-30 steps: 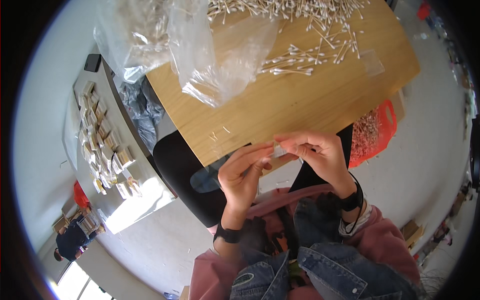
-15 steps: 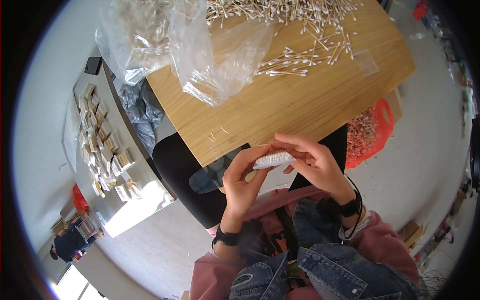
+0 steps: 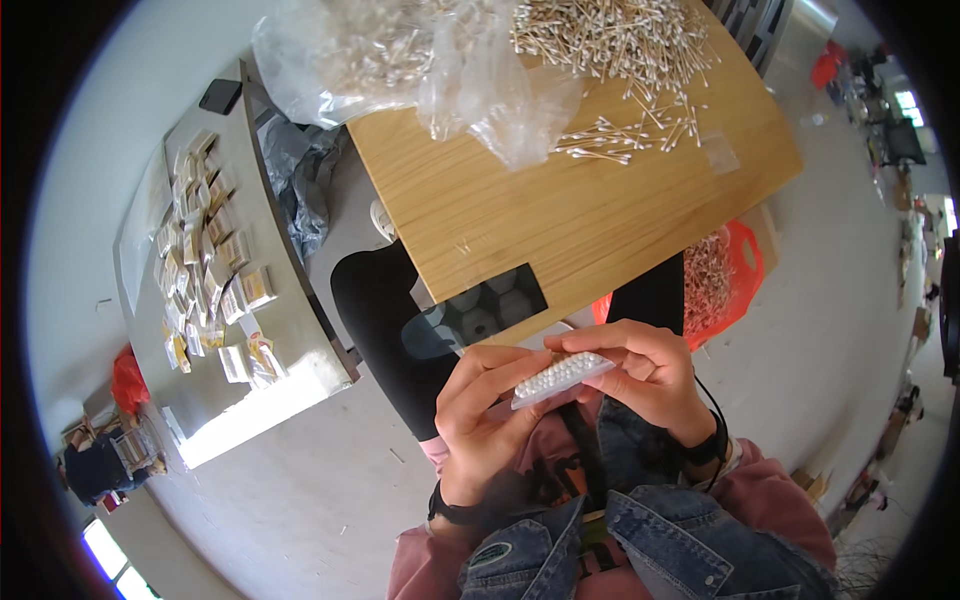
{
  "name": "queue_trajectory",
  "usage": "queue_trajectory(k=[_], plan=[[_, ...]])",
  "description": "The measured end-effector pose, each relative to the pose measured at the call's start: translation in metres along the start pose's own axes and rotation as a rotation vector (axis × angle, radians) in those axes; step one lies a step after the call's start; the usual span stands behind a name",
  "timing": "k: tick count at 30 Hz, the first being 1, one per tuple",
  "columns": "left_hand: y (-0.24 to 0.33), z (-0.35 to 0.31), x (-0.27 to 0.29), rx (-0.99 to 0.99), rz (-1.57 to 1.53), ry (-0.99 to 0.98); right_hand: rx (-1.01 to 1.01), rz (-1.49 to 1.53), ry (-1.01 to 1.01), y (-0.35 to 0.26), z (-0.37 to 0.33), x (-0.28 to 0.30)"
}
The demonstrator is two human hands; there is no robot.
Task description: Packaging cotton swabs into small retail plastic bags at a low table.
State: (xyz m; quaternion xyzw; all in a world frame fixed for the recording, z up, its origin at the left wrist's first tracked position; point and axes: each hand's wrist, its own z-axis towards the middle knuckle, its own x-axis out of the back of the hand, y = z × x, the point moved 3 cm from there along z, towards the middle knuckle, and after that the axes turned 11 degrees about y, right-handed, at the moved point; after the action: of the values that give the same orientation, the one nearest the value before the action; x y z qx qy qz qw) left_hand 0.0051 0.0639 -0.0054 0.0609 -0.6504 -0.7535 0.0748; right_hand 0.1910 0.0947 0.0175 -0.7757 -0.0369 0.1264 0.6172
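Between my two hands is a small clear pack of cotton swabs [image 3: 562, 377], its white tips packed in rows and facing up toward me. My left hand [image 3: 480, 405] grips its left end, with thumb below and fingers over the far side. At the right end my right hand [image 3: 648, 380] pinches it, thumb near the pack's corner. Both hands are in front of my chest, just off the near edge of the wooden table [image 3: 480, 210]. The fingers cover part of the pack's far side.
Loose cotton swabs [image 3: 620, 45] heap at the table's far side beside a clear plastic bag [image 3: 340, 60] of more. A dark patterned sheet [image 3: 490, 305] lies at the near corner. Left, another table [image 3: 300, 340] bears several small packs [image 3: 205, 255] and a phone [image 3: 220, 96]. A red bag [image 3: 745, 270] stands right.
The pack and both hands have come lower in the view, closer to my body, and the pack tilts more. My view has shifted, showing more of the table's near corner.
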Motion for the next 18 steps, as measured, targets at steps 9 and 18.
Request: queue_trajectory(k=[9,18], plan=[[0.009,-0.021,0.02,-0.168,0.026,0.113,0.002,0.179,-0.063,0.003,-0.015,-0.026],[0.016,-0.024,0.013,-0.429,0.147,0.201,0.109,0.06,-0.065,-0.009,-0.016,-0.027]])
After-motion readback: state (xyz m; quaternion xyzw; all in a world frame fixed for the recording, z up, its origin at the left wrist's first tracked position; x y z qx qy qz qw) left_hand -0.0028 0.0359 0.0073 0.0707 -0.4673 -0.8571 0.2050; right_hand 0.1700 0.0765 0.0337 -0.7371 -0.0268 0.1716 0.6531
